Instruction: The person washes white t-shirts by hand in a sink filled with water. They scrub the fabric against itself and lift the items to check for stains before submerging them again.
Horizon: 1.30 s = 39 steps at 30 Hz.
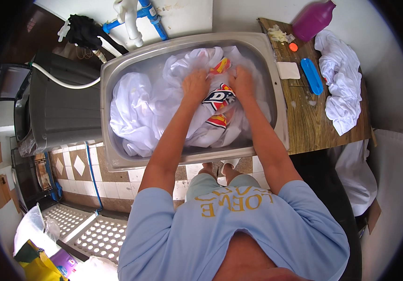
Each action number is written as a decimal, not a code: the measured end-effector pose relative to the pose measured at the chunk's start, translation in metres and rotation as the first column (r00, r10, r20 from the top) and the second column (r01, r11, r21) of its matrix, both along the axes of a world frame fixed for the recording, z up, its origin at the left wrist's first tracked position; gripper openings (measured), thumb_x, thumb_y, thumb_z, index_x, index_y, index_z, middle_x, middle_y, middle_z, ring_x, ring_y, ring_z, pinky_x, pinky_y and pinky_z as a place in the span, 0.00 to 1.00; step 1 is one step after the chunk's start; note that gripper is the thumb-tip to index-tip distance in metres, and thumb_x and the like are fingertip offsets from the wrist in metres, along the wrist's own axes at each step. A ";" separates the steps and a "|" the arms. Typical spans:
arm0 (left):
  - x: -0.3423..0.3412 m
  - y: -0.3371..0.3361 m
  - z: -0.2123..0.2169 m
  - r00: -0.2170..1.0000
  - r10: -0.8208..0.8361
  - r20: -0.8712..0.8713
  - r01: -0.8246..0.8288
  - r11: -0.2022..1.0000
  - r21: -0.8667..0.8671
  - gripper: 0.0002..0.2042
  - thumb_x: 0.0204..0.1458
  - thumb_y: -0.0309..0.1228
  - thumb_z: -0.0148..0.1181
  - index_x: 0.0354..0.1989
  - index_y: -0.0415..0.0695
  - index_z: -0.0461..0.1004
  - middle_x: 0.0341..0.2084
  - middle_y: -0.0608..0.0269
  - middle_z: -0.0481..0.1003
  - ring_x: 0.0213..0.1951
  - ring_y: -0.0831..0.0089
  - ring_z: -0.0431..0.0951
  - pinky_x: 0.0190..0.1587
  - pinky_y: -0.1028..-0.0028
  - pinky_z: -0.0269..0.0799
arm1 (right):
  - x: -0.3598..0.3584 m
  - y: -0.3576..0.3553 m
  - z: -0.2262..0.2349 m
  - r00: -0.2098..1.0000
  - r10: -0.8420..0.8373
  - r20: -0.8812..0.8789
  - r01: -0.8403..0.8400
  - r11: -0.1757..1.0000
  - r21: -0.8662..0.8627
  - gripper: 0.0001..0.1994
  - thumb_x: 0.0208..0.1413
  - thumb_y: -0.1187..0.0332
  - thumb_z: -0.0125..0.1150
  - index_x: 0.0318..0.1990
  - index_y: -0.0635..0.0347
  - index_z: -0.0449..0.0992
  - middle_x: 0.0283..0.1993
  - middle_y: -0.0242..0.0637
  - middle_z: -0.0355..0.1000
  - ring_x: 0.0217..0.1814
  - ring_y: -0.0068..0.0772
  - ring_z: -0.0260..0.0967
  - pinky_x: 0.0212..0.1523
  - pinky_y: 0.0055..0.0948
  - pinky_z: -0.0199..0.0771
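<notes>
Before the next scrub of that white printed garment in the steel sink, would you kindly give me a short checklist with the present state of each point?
1. Both hands on the cloth: ok. The left hand and right hand press on the white printed garment.
2. Garment inside the steel sink: ok, none hangs over the rim.
3. Soap within reach: ok, a white soap bar lies on the wooden counter beside the sink.
4. Brush to hand: ok, a blue brush lies next to the soap.
5. Water in the sink: cannot tell, cloth covers the bottom.
6. Other laundry kept apart: ok, a white bundle sits on the counter.
</notes>
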<state>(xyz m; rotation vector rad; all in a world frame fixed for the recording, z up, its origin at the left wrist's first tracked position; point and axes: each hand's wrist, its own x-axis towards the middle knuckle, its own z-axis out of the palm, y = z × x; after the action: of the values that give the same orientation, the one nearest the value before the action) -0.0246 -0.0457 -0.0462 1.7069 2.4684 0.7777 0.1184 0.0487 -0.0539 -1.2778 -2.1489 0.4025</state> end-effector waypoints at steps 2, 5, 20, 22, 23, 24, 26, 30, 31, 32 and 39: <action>-0.007 0.003 -0.013 1.000 -0.028 -0.005 0.028 0.991 0.131 0.11 0.47 0.36 0.57 0.37 0.44 0.74 0.36 0.50 0.74 0.35 0.55 0.75 0.37 0.61 0.69 | 0.002 0.006 0.004 0.998 0.017 -0.059 -0.031 0.971 -0.239 0.11 0.44 0.64 0.59 0.29 0.63 0.69 0.29 0.48 0.69 0.33 0.47 0.69 0.36 0.40 0.67; -0.029 -0.002 -0.023 0.939 -0.197 0.282 0.106 0.946 0.306 0.11 0.48 0.36 0.58 0.38 0.45 0.76 0.36 0.57 0.75 0.36 0.62 0.75 0.39 0.66 0.70 | 0.001 0.011 0.019 0.570 -0.447 -0.690 -0.479 0.502 -0.720 0.10 0.45 0.68 0.61 0.34 0.61 0.72 0.34 0.43 0.72 0.37 0.45 0.70 0.41 0.40 0.69; 0.057 0.060 0.038 0.964 -0.148 0.219 0.062 0.932 0.357 0.15 0.46 0.31 0.60 0.10 0.39 0.70 0.10 0.60 0.70 0.15 0.66 0.71 0.20 0.73 0.64 | -0.020 -0.023 0.021 0.101 -0.693 -0.714 -0.861 0.299 -0.412 0.14 0.59 0.58 0.48 0.46 0.56 0.69 0.44 0.32 0.66 0.45 0.25 0.65 0.47 0.25 0.66; 0.030 0.074 0.041 0.849 -0.201 0.489 0.005 0.928 0.373 0.16 0.47 0.30 0.60 0.10 0.38 0.69 0.09 0.60 0.70 0.14 0.67 0.71 0.18 0.72 0.63 | -0.043 -0.023 0.047 0.261 -0.759 -0.596 -0.684 0.291 -0.669 0.16 0.60 0.55 0.43 0.45 0.56 0.68 0.43 0.30 0.67 0.45 0.27 0.64 0.49 0.27 0.64; 0.025 0.076 0.034 0.902 -0.215 0.374 0.031 0.897 0.441 0.16 0.47 0.30 0.60 0.10 0.38 0.69 0.09 0.60 0.70 0.13 0.69 0.71 0.18 0.72 0.63 | -0.046 -0.025 0.050 0.264 -0.784 -0.562 -0.667 0.273 -0.694 0.17 0.61 0.54 0.41 0.45 0.56 0.68 0.43 0.30 0.67 0.45 0.27 0.64 0.50 0.27 0.63; 0.024 0.077 0.028 0.937 -0.237 0.259 0.080 0.863 0.499 0.16 0.47 0.30 0.60 0.11 0.37 0.70 0.09 0.60 0.70 0.13 0.71 0.70 0.17 0.72 0.62 | -0.043 -0.023 0.035 0.082 -0.666 -0.741 -0.877 0.305 -0.372 0.17 0.61 0.54 0.41 0.44 0.56 0.68 0.43 0.30 0.67 0.44 0.27 0.64 0.50 0.27 0.63; 0.027 0.084 0.026 0.882 -0.302 0.363 0.089 0.861 0.501 0.16 0.47 0.29 0.60 0.11 0.37 0.69 0.09 0.62 0.70 0.13 0.74 0.68 0.17 0.72 0.60 | -0.034 -0.006 -0.007 -0.206 -0.491 -0.846 -0.961 0.264 0.081 0.17 0.61 0.54 0.40 0.44 0.57 0.68 0.42 0.30 0.67 0.44 0.27 0.64 0.50 0.27 0.63; 0.024 0.076 0.024 0.756 -0.361 0.547 0.067 0.872 0.484 0.15 0.47 0.27 0.59 0.10 0.37 0.68 0.08 0.67 0.68 0.13 0.79 0.64 0.16 0.74 0.57 | -0.033 0.000 -0.023 0.183 -0.245 -0.952 -0.869 0.413 -0.273 0.17 0.60 0.52 0.44 0.43 0.56 0.67 0.40 0.32 0.69 0.44 0.30 0.65 0.49 0.29 0.64; 0.017 0.070 0.023 0.726 -0.359 0.587 0.051 0.879 0.475 0.15 0.48 0.26 0.59 0.10 0.37 0.68 0.08 0.68 0.68 0.13 0.81 0.63 0.16 0.74 0.56 | -0.038 -0.008 -0.007 0.212 -0.455 -0.865 -0.843 0.363 -0.397 0.17 0.59 0.52 0.46 0.43 0.55 0.68 0.40 0.33 0.69 0.44 0.30 0.66 0.48 0.30 0.65; -0.007 0.069 0.030 0.795 -0.221 0.565 -0.083 0.883 0.462 0.16 0.50 0.31 0.59 0.12 0.39 0.69 0.09 0.69 0.68 0.13 0.81 0.64 0.17 0.76 0.58 | -0.043 -0.018 0.023 0.235 -0.640 -0.732 -0.813 0.282 -0.509 0.17 0.58 0.51 0.48 0.43 0.54 0.68 0.40 0.33 0.69 0.43 0.31 0.66 0.48 0.31 0.66; 0.092 0.051 0.047 0.897 -0.428 0.113 0.341 0.830 0.442 0.18 0.55 0.36 0.49 0.15 0.41 0.68 0.16 0.58 0.73 0.22 0.65 0.74 0.28 0.68 0.66 | -0.038 0.019 -0.053 0.051 -0.478 -0.877 -0.849 0.442 -0.290 0.15 0.60 0.55 0.48 0.43 0.56 0.70 0.42 0.34 0.69 0.44 0.27 0.66 0.47 0.24 0.65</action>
<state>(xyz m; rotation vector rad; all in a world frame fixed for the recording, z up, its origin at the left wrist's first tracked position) 0.0674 0.0050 0.0010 2.0333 1.8131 1.4085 0.0805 0.0675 -0.1072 -0.3976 -0.5883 2.1363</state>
